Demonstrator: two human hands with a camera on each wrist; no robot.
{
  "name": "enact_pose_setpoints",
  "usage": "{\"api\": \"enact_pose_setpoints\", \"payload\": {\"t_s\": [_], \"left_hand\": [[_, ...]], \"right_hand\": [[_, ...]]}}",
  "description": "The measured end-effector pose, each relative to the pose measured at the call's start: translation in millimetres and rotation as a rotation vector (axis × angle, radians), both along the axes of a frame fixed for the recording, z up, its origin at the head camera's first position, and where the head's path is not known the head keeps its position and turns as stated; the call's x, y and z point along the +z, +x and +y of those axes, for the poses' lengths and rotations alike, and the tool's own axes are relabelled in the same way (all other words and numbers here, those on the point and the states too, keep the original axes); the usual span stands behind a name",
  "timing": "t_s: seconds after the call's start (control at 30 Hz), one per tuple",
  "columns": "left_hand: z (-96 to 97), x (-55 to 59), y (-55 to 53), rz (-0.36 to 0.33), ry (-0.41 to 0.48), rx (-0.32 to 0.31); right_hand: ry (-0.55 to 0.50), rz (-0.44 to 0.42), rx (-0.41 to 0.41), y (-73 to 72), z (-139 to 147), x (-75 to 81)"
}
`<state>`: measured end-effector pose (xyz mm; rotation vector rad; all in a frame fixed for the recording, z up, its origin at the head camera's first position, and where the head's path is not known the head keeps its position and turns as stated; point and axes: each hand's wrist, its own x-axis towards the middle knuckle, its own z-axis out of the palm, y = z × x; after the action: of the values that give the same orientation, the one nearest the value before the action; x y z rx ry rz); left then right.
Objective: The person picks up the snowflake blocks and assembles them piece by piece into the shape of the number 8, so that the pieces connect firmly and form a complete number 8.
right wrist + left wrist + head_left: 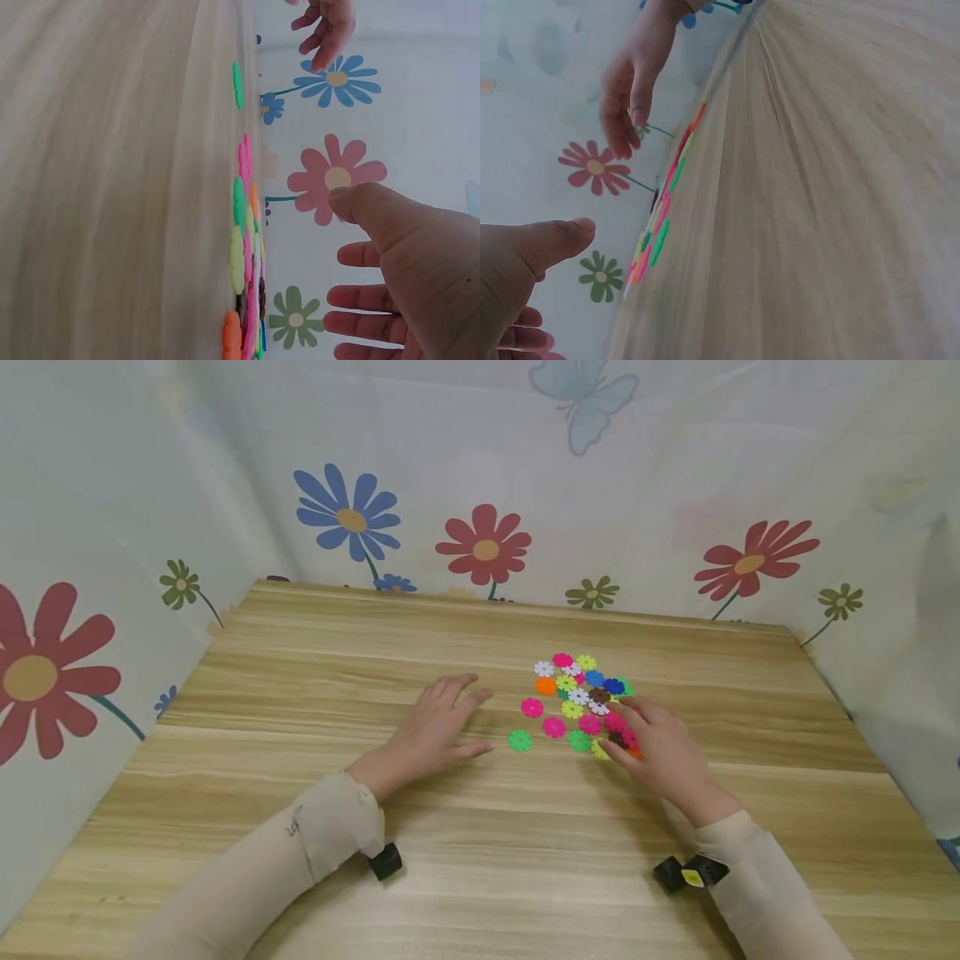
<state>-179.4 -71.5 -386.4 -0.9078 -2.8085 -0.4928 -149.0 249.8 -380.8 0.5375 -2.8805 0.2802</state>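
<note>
A loose heap of flat, notched plastic discs in many colours lies on the table. Among them are a green disc [520,741] at the left edge, an orange disc [546,686] and a dark blue disc [613,686]. My right hand [667,756] hovers over the heap's right side with fingers spread, hiding some discs; in the right wrist view it stands above the table, holding nothing. To the left of the heap, my left hand [431,731] is held with fingers apart and nothing in it. The nearest disc to it is the green one.
The wood-grain table [465,877] reaches back to a flower-printed curtain [600,510] that also hangs along both sides. Black wrist cameras sit under both sleeves, such as the left wrist camera [386,862].
</note>
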Motion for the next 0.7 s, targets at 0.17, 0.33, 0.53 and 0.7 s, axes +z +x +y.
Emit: {"api": "enact_pose_setpoints", "payload": {"t_s": [0.17,0.33,0.53,0.7], "left_hand": [[12.2,1.5,-1.2,-0.063,0.025,-0.039],[23.0,-0.8,-4.7,-0.176,0.032,-0.067],[35.6,-6.8,-11.5,-0.274,0.044,-0.082],[44.4,-12.4,-16.3,-0.297,0.034,-0.071]], "right_hand": [[-0.044,-0.012,0.04,-2.6,-8.6,4.0],[-0.103,-0.044,0.076,-6.7,-17.0,2.5],[-0.132,-0.101,0.069,-12.8,-26.5,-1.8],[-0.155,-0.117,0.073,-18.3,-33.6,-5.5]]}}
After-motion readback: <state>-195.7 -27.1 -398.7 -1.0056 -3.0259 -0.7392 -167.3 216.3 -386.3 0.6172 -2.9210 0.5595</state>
